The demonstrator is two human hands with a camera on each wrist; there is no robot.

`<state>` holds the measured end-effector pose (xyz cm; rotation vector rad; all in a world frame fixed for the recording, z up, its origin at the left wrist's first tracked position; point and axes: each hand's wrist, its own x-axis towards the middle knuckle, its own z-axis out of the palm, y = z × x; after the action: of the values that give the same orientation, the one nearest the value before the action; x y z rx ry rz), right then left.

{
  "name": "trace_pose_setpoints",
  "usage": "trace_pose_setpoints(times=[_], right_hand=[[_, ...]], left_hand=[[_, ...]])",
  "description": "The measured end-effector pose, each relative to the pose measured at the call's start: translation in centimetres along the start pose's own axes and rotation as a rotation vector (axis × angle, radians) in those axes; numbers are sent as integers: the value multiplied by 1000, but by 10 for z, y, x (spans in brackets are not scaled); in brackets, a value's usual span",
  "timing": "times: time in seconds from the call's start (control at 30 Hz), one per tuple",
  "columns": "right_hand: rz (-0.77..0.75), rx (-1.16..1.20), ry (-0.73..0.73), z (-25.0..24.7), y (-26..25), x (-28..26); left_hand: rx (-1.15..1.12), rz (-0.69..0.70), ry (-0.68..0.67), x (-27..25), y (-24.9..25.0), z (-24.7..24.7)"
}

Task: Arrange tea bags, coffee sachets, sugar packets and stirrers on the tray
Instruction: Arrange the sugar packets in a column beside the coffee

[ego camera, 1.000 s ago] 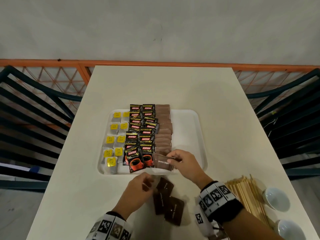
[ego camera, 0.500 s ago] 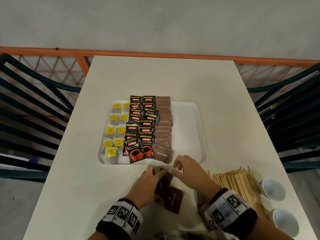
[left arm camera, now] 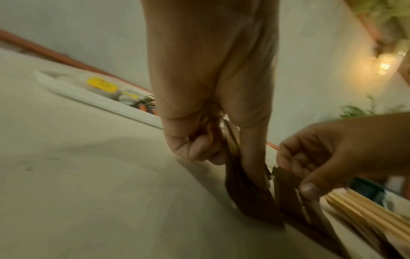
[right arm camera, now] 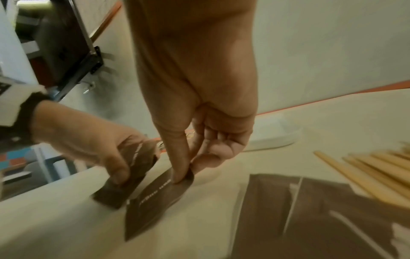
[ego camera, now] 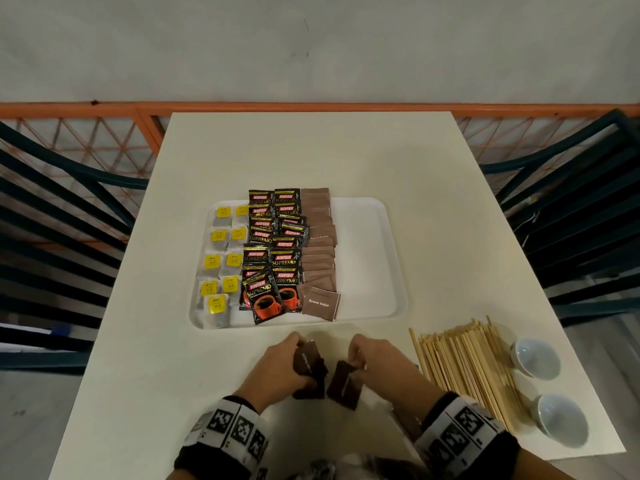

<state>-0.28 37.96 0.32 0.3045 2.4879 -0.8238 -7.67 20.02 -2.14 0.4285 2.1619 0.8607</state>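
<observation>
- Gripping loose brown sugar packets (ego camera: pixel 343 384) on the tabletop (ego camera: pixel 138 375), the left hand (ego camera: pixel 280 367) and right hand (ego camera: pixel 377 363) each pinch one, probably to extend the sugar row.
- Tray (ego camera: pixel 367 258) lies at 12 o'clock; stirrers (ego camera: pixel 464 368) wait at 3 o'clock.

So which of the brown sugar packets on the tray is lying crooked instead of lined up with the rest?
The nearest brown sugar packet, at the front end of the column on the tray. It lies skewed with its "Brown Sugar" lettering showing; the packets behind it overlap squarely.
</observation>
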Motion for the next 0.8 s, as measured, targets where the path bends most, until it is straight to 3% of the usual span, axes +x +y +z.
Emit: trace_pose_setpoints(times=[0.17,0.27,0.37,0.5,0.63,0.8], right_hand=[[-19,168,-3,-33,7,-1],[-63,436,-81,-50,7,-3],[-89,565,-92,-53,0,-5],[-125,581,-62,-40,-6,-8],[-109,249,51,-42,17,-21],[-51,-450,-131,-39,69,-46]], left_hand=[[-328,-47,2,-2,-6,-14],[-555,-21,-87,-6,-2,-17],[-573,62,-155,-9,14,-14],[-435,127,-169,-9,36,-6],[-343,118,-188,-9,40,-3],[-454,42,-145,-12,33,-9]])
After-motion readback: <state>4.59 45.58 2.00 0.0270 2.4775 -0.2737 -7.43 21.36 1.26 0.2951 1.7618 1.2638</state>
